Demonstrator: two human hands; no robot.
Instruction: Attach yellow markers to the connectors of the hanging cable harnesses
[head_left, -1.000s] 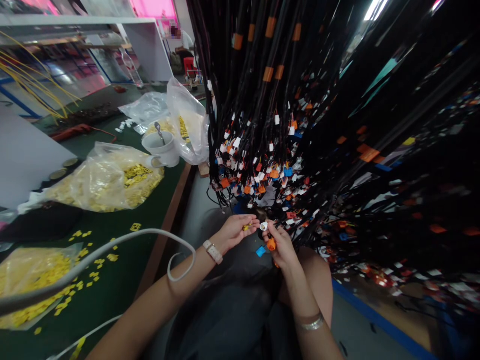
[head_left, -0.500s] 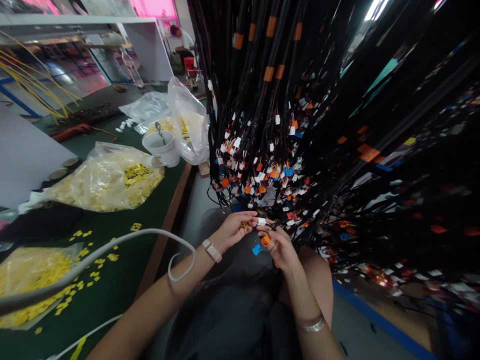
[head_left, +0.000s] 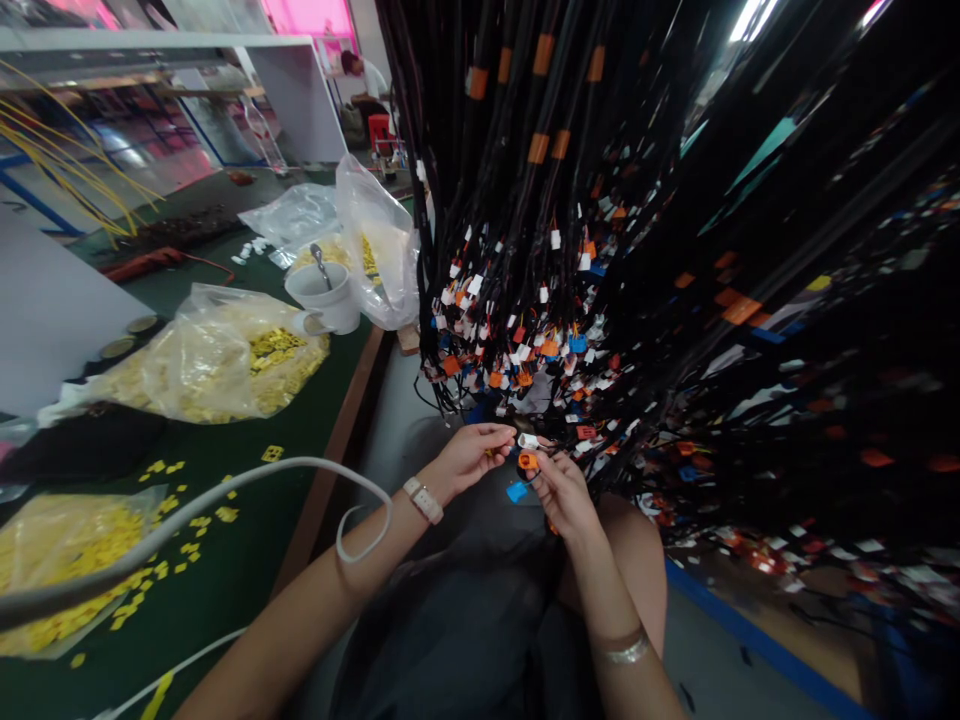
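Observation:
A thick curtain of black wire harnesses (head_left: 540, 200) hangs in front of me, ending in many small white, orange and blue connectors (head_left: 525, 350). Below its lower ends, my left hand (head_left: 469, 458) is closed in a pinch with small yellow pieces in the palm. My right hand (head_left: 564, 492) is closed on an orange connector (head_left: 527, 461) at the end of one wire, with a white connector (head_left: 529, 440) just above it and a blue one (head_left: 516, 491) dangling below. Both hands meet fingertip to fingertip over my lap.
A green workbench (head_left: 247, 520) on my left carries clear bags of yellow parts (head_left: 210, 365), loose yellow pieces (head_left: 180, 520), a white cup with a spoon (head_left: 328, 295) and a grey hose (head_left: 225, 490). A person sits far back (head_left: 364, 75).
The orange connector has risen from low in my right hand to the fingertips beside my left hand. Both hands have lifted slightly toward the hanging wire ends.

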